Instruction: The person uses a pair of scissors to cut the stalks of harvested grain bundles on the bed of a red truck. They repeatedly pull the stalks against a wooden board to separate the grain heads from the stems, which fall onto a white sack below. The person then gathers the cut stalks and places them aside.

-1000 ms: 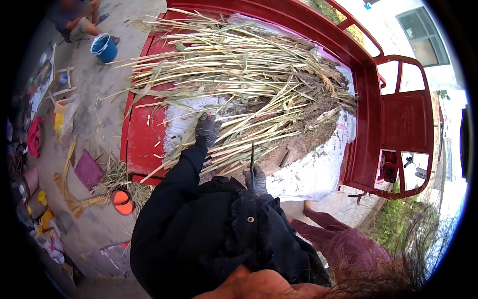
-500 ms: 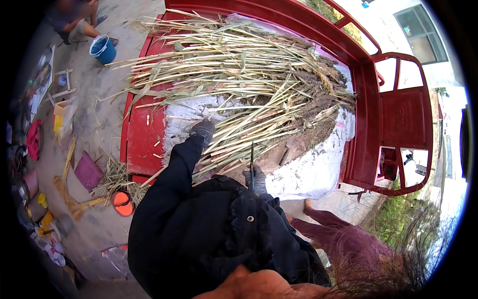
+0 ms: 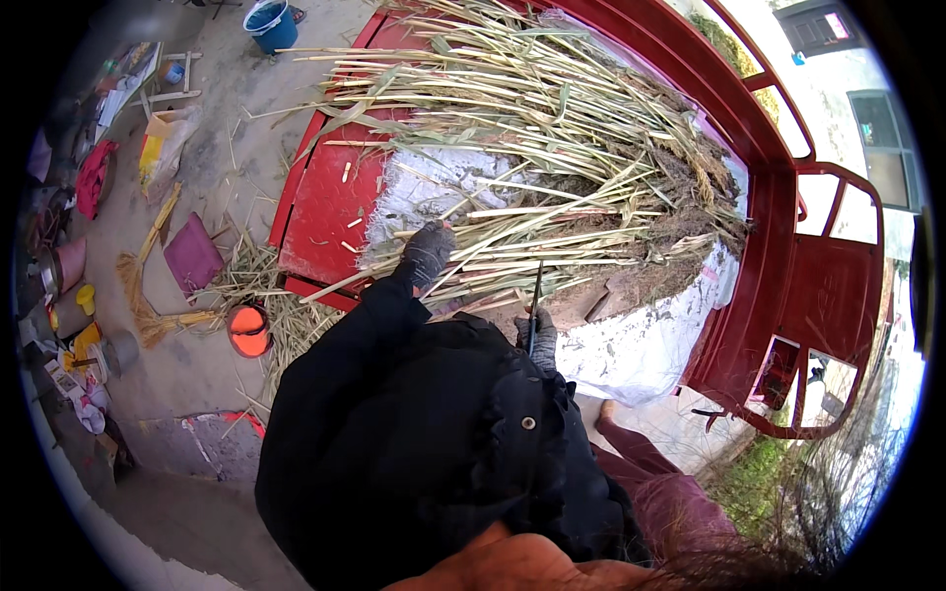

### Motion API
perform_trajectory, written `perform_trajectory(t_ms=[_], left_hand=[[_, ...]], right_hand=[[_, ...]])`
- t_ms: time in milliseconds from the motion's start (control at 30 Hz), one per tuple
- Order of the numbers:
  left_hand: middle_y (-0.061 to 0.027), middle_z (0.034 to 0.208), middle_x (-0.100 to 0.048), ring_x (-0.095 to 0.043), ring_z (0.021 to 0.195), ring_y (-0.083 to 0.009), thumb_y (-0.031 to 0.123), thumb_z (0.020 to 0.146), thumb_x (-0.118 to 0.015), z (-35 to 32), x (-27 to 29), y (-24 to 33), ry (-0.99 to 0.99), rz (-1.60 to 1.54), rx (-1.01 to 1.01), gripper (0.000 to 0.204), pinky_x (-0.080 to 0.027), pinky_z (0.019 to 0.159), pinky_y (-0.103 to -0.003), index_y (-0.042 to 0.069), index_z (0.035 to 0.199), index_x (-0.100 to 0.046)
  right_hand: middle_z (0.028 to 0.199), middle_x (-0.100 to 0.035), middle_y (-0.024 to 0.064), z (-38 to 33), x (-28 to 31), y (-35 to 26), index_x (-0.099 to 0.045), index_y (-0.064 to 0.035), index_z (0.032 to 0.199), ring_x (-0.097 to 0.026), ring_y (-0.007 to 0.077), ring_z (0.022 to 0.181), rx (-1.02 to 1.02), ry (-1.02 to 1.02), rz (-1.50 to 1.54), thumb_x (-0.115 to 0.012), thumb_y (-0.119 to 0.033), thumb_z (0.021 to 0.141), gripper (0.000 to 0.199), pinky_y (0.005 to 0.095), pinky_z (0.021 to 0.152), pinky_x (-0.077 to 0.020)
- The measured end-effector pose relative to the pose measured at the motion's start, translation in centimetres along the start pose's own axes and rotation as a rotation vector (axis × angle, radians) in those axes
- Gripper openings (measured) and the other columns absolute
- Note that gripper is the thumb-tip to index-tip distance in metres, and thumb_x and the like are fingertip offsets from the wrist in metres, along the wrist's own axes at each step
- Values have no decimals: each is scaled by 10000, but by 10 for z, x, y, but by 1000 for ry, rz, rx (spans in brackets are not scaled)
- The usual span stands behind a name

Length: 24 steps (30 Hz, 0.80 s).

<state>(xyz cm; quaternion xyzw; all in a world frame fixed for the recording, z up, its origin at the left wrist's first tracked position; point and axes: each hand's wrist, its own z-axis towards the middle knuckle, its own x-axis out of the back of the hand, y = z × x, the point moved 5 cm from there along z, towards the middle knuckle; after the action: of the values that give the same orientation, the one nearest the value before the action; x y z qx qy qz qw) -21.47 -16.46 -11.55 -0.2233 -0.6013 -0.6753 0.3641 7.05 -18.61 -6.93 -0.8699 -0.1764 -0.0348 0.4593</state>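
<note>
Long dry sorghum stalks [image 3: 512, 108] with brown bushy heads lie in a thick layer on a white woven sheet [image 3: 631, 364] in a red truck bed. My left hand [image 3: 429, 254], in a grey glove, is closed at the pale stalk ends on the near side; the fingers are partly hidden. Close to my body, my gloved right hand [image 3: 540, 340] grips a knife [image 3: 536, 295], its narrow dark blade pointing away from me. The knife's handle is mostly covered by the hand. Beside the blade, a dark flat piece [image 3: 597, 303] rests on loose chaff.
Red side walls [image 3: 729, 148] and a barred frame [image 3: 823, 286] enclose the bed. Left on the ground are a blue bucket [image 3: 270, 28], a broom [image 3: 138, 291], a purple dustpan [image 3: 193, 254], an orange cap [image 3: 248, 331] and cut stalk scraps. Another person's legs [image 3: 641, 458] show at lower right.
The view has shifted, so the truck bed sits farther right and higher. My hands have come nearer the bed's close edge with some stalks, and more white sheet shows beyond my left hand.
</note>
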Motion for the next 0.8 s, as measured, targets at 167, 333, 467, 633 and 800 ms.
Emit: perform_trajectory(t_ms=[167,333,467,633,800], left_hand=[[-171,886,-565,-522,853,-335,304,723,-574,-13,50,-77,-176,229,439,294,-409,745,-411,44,857,-596],[-143,981,-579,-541,905,-315,338,704,-589,-4,-5,-92,-623,278,243,355,-424,783,-403,93,961,-589],[-156,815,-592,-567,765,-322,205,747,-488,-9,0,-102,-371,317,284,189,-451,673,-413,59,779,-604],[-155,750,-577,-558,723,-322,179,764,-468,19,61,-102,-211,372,42,174,-445,646,-407,52,745,-586],[-156,766,-588,-556,730,-314,143,768,-532,15,132,-126,-92,-104,184,145,-442,660,-393,22,820,-593]], right_hand=[[587,-484,-25,6,-1,18,-519,-63,977,-430,53,517,18,-6,23,-642,-101,739,271,210,453,-366],[526,-438,-26,2,-9,20,-502,-61,1016,-379,70,401,153,33,-7,-630,-67,723,320,211,354,-285],[552,-466,-26,2,-2,17,-506,-64,1035,-380,62,416,197,4,-30,-638,-69,726,336,206,363,-283],[594,-517,-9,-3,5,29,-506,-69,1044,-384,53,434,228,79,-84,-636,-72,737,332,204,377,-281],[645,-533,7,-10,13,30,-506,-53,1026,-469,77,548,200,115,-118,-658,-104,729,337,226,494,-386]])
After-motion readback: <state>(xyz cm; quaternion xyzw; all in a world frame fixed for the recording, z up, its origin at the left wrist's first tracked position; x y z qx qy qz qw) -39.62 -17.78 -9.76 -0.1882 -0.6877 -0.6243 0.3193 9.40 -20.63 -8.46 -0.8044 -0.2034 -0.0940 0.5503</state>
